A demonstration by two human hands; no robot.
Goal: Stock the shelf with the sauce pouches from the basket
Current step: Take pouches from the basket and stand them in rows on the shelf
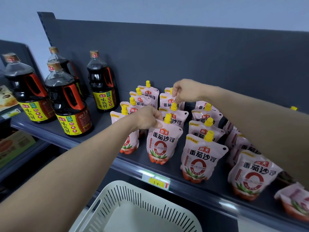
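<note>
Several pink tomato sauce pouches with yellow caps stand in rows on the dark shelf (93, 141). My left hand (147, 118) pinches the top left corner of the front pouch (163, 143) in the second row from the left. My right hand (187, 92) reaches further back and grips the top of a rear pouch (167, 102) in the same row. The cream slotted basket (133, 208) sits below the shelf edge, and its visible inside holds no pouch.
Three large dark soy sauce bottles (70, 104) with red handles stand at the left of the shelf, and one more (102, 82) behind. A green and yellow price tag (156, 180) is on the shelf rail. More pouches (250, 176) lean at the right.
</note>
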